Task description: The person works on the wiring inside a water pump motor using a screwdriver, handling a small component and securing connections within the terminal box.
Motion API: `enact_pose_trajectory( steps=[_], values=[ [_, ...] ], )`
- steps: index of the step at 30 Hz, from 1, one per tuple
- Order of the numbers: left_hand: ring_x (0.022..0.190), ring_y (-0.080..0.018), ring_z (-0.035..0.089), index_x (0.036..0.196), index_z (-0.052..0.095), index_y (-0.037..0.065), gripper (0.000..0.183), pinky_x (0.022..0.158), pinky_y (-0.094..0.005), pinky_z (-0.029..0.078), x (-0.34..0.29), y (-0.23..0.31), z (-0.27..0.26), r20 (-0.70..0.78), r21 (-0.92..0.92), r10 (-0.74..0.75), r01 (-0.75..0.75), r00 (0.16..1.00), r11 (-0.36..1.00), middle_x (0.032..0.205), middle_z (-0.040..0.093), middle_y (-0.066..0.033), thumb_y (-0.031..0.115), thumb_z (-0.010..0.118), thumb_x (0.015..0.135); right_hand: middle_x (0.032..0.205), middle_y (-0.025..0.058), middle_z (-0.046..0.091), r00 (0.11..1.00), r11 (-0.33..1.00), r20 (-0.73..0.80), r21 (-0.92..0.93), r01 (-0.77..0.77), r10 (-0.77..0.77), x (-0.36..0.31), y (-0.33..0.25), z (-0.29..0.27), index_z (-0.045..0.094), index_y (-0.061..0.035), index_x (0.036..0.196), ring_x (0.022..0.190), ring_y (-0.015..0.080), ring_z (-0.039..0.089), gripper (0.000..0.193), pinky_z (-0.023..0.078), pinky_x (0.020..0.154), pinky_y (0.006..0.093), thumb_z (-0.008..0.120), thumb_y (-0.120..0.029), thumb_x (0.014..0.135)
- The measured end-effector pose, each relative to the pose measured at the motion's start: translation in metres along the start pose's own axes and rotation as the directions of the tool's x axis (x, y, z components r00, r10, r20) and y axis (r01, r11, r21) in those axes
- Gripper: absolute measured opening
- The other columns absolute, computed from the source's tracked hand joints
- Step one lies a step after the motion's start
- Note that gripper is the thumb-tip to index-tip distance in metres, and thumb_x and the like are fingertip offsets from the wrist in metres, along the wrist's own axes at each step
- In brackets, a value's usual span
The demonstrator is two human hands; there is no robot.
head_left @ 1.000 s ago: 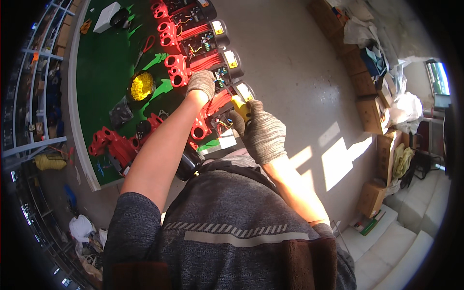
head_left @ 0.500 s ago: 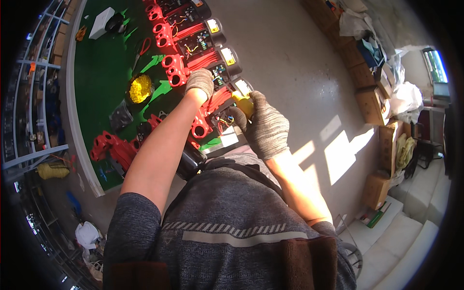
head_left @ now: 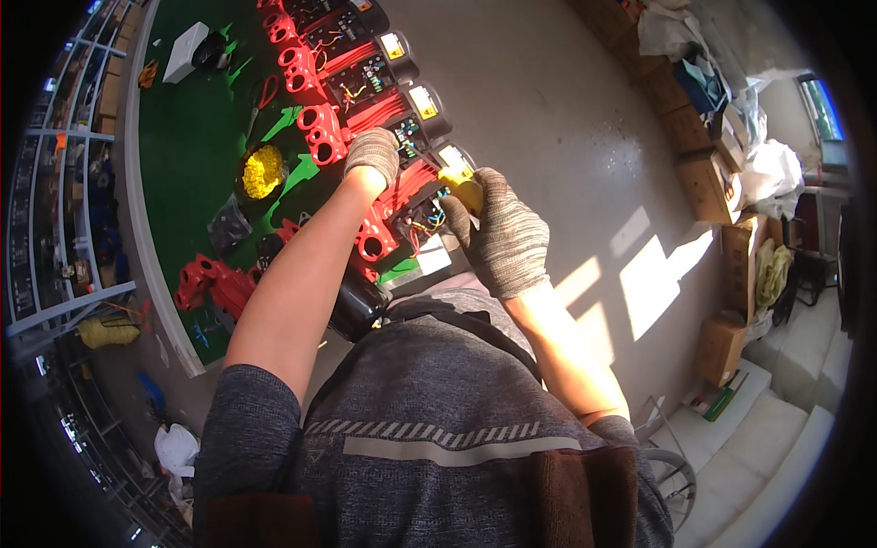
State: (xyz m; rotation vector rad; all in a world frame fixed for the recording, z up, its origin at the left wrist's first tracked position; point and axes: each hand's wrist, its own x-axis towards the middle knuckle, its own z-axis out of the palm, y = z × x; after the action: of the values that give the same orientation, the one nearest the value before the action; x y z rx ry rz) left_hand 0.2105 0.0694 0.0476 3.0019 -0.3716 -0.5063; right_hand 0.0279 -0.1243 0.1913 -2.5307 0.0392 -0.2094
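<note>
My right hand [head_left: 507,239], in a grey-brown knit glove, is closed round a yellow tool [head_left: 464,190]; its working end is hard to make out. The tool is held over the nearest red-and-black machine unit [head_left: 375,237], by its labelled black cover. Loose coloured wires [head_left: 425,219] stick out of that unit's opened compartment, beneath the tool. My left hand [head_left: 373,157], gloved alike, is curled over the red part between this unit and the following one [head_left: 322,132]. Its fingertips, and whatever they grip, are hidden.
More red units [head_left: 297,68] with exposed boards line the green table [head_left: 196,119]. A bowl of yellow pieces [head_left: 262,172], scissors [head_left: 264,99], a dark bag [head_left: 228,226] and a white box [head_left: 186,52] lie left. Cardboard boxes [head_left: 708,187] stand along the right.
The view has shifted slightly. Both hands keep nearly the same place on the units; the right hand still holds the yellow tool, at a slightly different tilt.
</note>
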Motion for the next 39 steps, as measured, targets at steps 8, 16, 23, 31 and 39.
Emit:
enact_pose_trajectory(
  steps=[8,16,23,31,39],
  values=[
    [0.096,-0.0331,0.072,0.092,0.077,0.009,0.012,0.082,-0.041,0.059,-0.005,0.012,-0.013,0.072,-0.042,-0.049,0.052,0.996,0.998,0.097,0.074,-0.0165,0.014,0.07,0.084,0.093,0.0159,0.056,0.981,0.987,-0.117,0.005,0.159,-0.157,-0.003,0.008,0.001,0.059,-0.006,0.112,0.082,0.0347,0.062,0.044,0.054,0.067,0.0439,0.078,-0.016,0.073],
    [0.097,-0.0337,0.071,0.096,0.077,0.012,0.017,0.083,-0.0413,0.059,-0.002,0.005,-0.001,0.049,-0.26,-0.139,0.147,0.989,0.954,0.101,0.073,-0.0158,0.015,0.074,0.08,0.095,0.0163,0.055,0.982,0.984,-0.076,0.03,0.174,-0.172,-0.006,0.008,0.001,0.062,-0.0075,0.116,0.084,0.0336,0.061,0.048,0.054,0.067,0.0427,0.078,-0.012,0.07],
    [0.085,-0.0296,0.072,0.104,0.075,0.012,0.022,0.077,-0.0395,0.059,-0.006,0.011,-0.013,0.091,-0.082,-0.044,0.052,0.995,0.995,0.093,0.073,-0.0165,0.013,0.069,0.084,0.109,0.0171,0.059,0.968,0.968,-0.033,0.032,0.25,-0.249,-0.005,0.009,0.004,0.07,-0.0141,0.112,0.087,0.031,0.066,0.043,0.058,0.073,0.038,0.075,-0.004,0.071],
    [0.077,-0.029,0.071,0.104,0.074,0.007,0.023,0.074,-0.0385,0.058,-0.009,0.004,-0.008,0.032,0.036,0.134,-0.135,0.99,0.99,0.089,0.072,-0.0193,0.012,0.068,0.082,0.114,0.0187,0.059,0.976,0.965,-0.038,0.142,0.219,-0.216,-0.009,0.009,0.002,0.068,-0.0106,0.104,0.084,0.0332,0.07,0.026,0.06,0.07,0.0406,0.07,-0.004,0.079],
    [0.074,-0.0235,0.068,0.099,0.072,0.004,0.018,0.072,-0.0353,0.054,-0.04,0.017,-0.044,0.141,-0.634,-0.083,0.155,0.986,0.758,0.082,0.071,-0.0138,0.011,0.067,0.084,0.101,0.0131,0.061,0.843,0.912,-0.501,0.225,0.343,-0.194,0.027,0.025,-0.023,0.063,-0.0073,0.099,0.097,0.0337,0.059,0.036,0.051,0.082,0.0431,0.07,0.004,0.066]
  ],
)
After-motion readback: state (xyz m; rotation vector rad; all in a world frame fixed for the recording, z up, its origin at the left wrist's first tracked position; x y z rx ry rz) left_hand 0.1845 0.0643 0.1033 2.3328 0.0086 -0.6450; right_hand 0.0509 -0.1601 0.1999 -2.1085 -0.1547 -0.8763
